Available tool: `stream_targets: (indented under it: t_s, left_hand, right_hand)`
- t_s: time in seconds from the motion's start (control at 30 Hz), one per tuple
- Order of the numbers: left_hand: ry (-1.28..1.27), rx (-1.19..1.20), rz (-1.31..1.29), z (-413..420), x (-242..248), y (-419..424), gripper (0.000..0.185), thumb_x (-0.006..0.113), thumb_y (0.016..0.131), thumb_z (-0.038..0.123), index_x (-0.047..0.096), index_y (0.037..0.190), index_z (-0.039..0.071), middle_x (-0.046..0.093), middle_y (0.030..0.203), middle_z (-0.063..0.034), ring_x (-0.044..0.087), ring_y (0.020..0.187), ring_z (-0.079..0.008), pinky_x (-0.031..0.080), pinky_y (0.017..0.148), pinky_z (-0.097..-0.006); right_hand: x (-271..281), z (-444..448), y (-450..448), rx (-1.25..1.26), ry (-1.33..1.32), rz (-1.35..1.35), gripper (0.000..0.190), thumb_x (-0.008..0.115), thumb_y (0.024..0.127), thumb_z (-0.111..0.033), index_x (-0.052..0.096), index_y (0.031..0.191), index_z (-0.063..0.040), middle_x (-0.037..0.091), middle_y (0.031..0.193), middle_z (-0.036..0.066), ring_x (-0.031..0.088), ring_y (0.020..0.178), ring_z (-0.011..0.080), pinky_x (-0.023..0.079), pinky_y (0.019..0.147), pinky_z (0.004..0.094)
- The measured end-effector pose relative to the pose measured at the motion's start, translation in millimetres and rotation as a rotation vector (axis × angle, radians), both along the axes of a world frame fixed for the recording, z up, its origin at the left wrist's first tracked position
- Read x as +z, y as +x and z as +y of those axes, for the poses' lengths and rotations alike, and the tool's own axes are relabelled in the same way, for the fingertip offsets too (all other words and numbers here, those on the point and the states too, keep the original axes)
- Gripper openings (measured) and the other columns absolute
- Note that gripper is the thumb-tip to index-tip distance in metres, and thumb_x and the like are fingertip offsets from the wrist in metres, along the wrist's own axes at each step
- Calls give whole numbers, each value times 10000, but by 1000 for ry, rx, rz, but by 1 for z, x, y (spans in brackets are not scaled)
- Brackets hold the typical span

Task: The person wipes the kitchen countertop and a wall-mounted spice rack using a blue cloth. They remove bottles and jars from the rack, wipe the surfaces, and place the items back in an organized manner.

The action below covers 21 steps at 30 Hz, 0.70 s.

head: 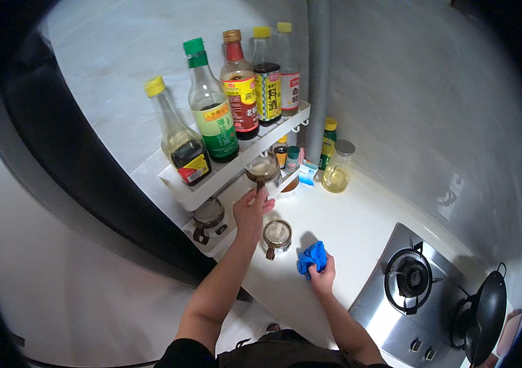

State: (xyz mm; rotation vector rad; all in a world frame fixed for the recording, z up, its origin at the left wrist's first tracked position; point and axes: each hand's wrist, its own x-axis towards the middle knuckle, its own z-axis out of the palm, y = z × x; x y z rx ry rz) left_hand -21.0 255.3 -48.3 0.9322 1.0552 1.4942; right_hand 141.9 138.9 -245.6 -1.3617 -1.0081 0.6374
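Note:
My left hand (250, 214) reaches to the lower tier of the white wall rack (242, 168). Its fingers are closed on the brown handle of a glass seasoning jar (263, 166), partly behind the upper shelf's edge. A second lidded jar (278, 234) stands on the white countertop (357, 221), between my two hands. To the left, another brown-handled jar (209, 216) sits on the lower tier. My right hand (324, 275) holds a crumpled blue cloth (312, 258) just over or on the counter; which one is unclear.
Several sauce bottles (217, 124) line the upper shelf. Small spice bottles (292, 158) and a glass oil jar (337, 168) stand near the grey pipe (319, 83). On the right are a gas stove (394, 294) and a black wok (486, 317).

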Motion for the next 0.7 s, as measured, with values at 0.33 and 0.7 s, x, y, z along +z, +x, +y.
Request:
stream_targets:
  t_s: [0.33, 0.7]
  left_hand:
    - [40, 150, -1, 61, -37, 20, 200, 638, 818, 136, 583, 832, -56, 584, 747, -89, 603, 581, -154, 527, 530, -237]
    - [-17, 352, 5, 76, -62, 51, 264, 633, 823, 147, 607, 830, -115, 388, 1210, -178, 601, 670, -164, 536, 570, -257]
  right_hand:
    - [1, 1, 0, -34, 58, -51, 388, 599, 679, -46, 494, 1049, -1, 544, 896, 118, 560, 817, 198, 463, 753, 318]
    - [5, -1, 1, -11, -8, -1, 364, 601, 683, -49, 493, 1027, -6, 543, 874, 103, 548, 790, 184, 457, 736, 300]
